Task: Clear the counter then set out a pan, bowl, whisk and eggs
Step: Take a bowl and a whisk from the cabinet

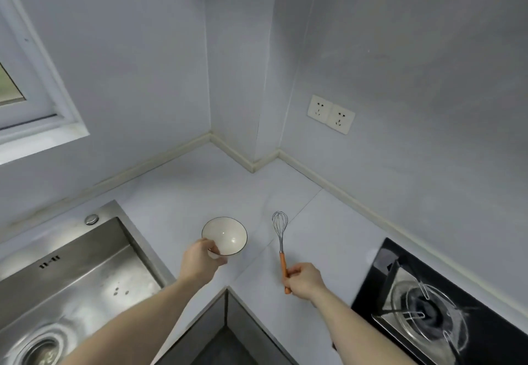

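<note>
no readable labels; left hand pinches bowl rim, right hand curled around whisk handle, both on counter

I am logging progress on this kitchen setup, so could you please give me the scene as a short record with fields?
left hand: left hand grips the near rim of the white bowl
right hand: right hand holds the whisk by its orange handle, wires pointing away
surface: pale counter, set in a corner
left of bowl: steel sink
right of whisk: gas hob
wall: double socket
pan: not in view
eggs: not in view
</note>
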Demonstrator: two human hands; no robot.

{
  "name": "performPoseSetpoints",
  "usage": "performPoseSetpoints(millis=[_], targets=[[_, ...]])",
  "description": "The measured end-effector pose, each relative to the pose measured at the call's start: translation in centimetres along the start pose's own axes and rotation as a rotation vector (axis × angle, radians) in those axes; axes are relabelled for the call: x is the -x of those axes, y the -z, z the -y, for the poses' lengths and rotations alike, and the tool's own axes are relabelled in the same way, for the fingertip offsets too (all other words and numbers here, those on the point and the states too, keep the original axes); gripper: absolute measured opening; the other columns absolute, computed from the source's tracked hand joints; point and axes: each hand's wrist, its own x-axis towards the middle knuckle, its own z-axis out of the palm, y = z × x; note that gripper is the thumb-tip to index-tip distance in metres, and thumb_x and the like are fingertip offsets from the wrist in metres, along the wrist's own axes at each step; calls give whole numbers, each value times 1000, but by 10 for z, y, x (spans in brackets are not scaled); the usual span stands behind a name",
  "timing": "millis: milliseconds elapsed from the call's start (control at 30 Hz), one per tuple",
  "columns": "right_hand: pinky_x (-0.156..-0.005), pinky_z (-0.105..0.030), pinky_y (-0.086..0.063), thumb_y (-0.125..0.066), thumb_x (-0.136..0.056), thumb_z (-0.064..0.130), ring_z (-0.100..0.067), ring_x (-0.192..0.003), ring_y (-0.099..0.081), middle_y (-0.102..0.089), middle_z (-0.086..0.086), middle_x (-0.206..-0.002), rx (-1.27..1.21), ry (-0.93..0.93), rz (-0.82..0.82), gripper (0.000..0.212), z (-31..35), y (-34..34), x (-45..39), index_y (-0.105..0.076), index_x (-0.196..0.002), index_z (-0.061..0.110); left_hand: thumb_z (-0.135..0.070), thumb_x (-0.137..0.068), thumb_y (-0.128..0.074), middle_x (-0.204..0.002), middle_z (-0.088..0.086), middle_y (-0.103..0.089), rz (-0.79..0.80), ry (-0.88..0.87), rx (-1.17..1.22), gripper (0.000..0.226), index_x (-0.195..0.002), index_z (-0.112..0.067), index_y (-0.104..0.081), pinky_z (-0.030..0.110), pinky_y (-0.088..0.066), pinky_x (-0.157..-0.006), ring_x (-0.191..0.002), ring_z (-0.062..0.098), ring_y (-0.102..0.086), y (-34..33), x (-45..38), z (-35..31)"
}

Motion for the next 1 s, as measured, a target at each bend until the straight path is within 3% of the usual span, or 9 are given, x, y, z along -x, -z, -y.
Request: performPoseSetpoints(millis=[167, 300, 433, 567, 667, 767, 867, 1000], targets=[[-74, -29, -61, -68, -78, 20, -10, -60, -68, -75, 2, -65, 67, -17, -5, 10, 16, -1, -33, -74, -70, 22, -29, -69, -89, -93, -10, -63, 55, 19, 15, 24, -77, -19, -69, 32, -48, -70, -83, 18, -59, -18, -33, 9], [-75, -36, -63, -68, -79, 23, -20, -76, -76, -77, -1, -72, 75, -20, -34, 13, 25, -9, -59, -70, -67, 25, -29, -70, -89, -94, -12, -64, 54, 24, 25, 23, -74, -20, -68, 34, -52, -72, -83, 19, -60, -29, -54, 11], [-77, -38, -63, -69, -80, 25, -20, -77, -76, -77, 0, -73, 41, -31, -44, 15, 32, -18, -81, -69, -66, 29, -30, -76, -86, -115, -12, -64, 77, 34, 2, 19, -77, -23, -68, 25, -40, -78, -106, 17, -61, -37, -72, 11], [-79, -39, -63, -68, -78, 28, -19, -79, -75, -77, 3, -78, 7, -35, -56, 13, 36, -27, -101, -69, -67, 33, -35, -84, -77, -139, -13, -58, 112, 32, -69, 12, -88, -26, -71, 24, -41, -86, -120, 16, -58, -39, -92, 5], [-82, -37, -62, -69, -81, 30, -19, -81, -75, -77, 4, -83, -3, -21, -68, 14, 41, -31, -109, -68, -69, 36, -39, -86, -74, -137, -16, -57, 82, -2, -103, 14, -93, -27, -72, 25, -43, -82, -113, 15, -62, -35, -98, -3], [-83, -35, -61, -69, -83, 30, -19, -82, -74, -77, 5, -82, -18, -23, -85, 17, 45, -34, -116, -67, -68, 37, -38, -88, -72, -118, -20, -57, 9, -46, -105, 9, -90, -30, -68, 28, -50, -71, -92, 12, -64, -33, -93, -1], [-79, -33, -61, -67, -85, 29, -20, -81, -74, -77, 2, -79, -11, -29, -101, 21, 54, -33, -122, -67, -65, 33, -30, -93, -68, -112, -16, -54, -8, -105, -105, 1, -93, -30, -67, 33, -54, -73, -88, 13, -64, -34, -89, 5], [-73, -33, -61, -62, -87, 35, -24, -76, -72, -76, -2, -75, -50, -39, -130, 27, 73, -33, -134, -70, -65, 23, -24, -95, -62, -115, -11, -55, -11, -138, -99, 18, -111, -25, -71, 30, -51, -79, -90, 18, -64, -37, -89, 8]])
